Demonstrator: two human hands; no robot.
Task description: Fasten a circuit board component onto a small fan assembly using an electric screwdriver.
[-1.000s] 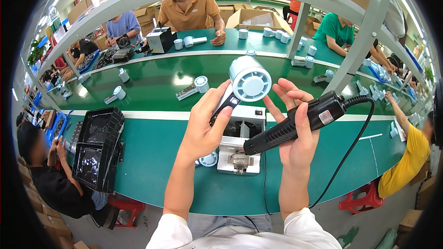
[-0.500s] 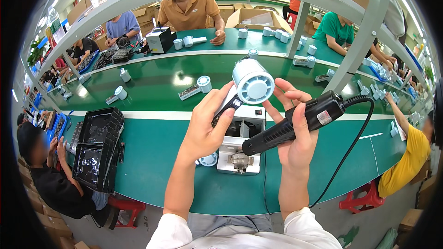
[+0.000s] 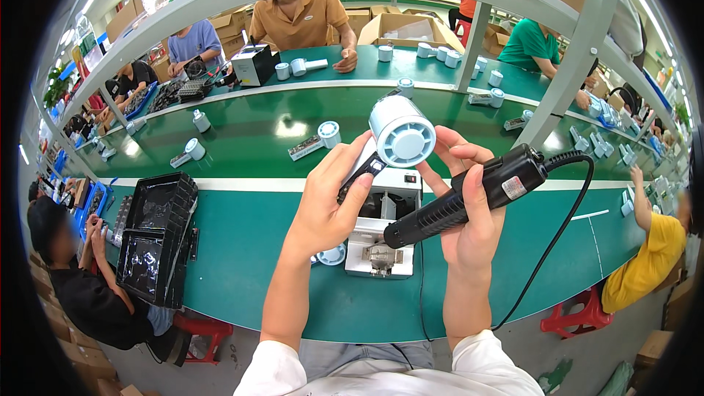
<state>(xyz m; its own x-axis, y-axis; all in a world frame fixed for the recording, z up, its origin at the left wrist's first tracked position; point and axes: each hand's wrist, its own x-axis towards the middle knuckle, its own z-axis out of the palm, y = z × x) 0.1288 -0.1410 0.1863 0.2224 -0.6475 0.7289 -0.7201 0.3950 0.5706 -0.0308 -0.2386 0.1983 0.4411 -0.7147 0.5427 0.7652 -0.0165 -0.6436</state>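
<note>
In front of me my left hand (image 3: 331, 194) grips the handle of a light blue handheld fan (image 3: 402, 132), its round slotted end facing me and its handle slanting down to the left. My right hand (image 3: 469, 213) holds a black electric screwdriver (image 3: 469, 194) across the palm, tip pointing lower left and cable end at upper right. Some right fingers reach to the fan head's right side; whether they touch it I cannot tell. Below both hands stands a white screw feeder (image 3: 381, 257) with a metal front piece. Part of another blue fan (image 3: 332, 254) shows to its left.
Left on the green bench lies a black tray (image 3: 154, 238). Beyond, a green conveyor belt (image 3: 249, 128) carries several fans. The screwdriver's black cable (image 3: 557, 257) loops down at right. A grey frame post (image 3: 565, 66) rises at right. Co-workers sit on both sides and opposite.
Fans on the belt have shifted slightly right. The yellow-sleeved co-worker's arm has moved at the right. My hands, the fan and the screwdriver are almost unmoved.
</note>
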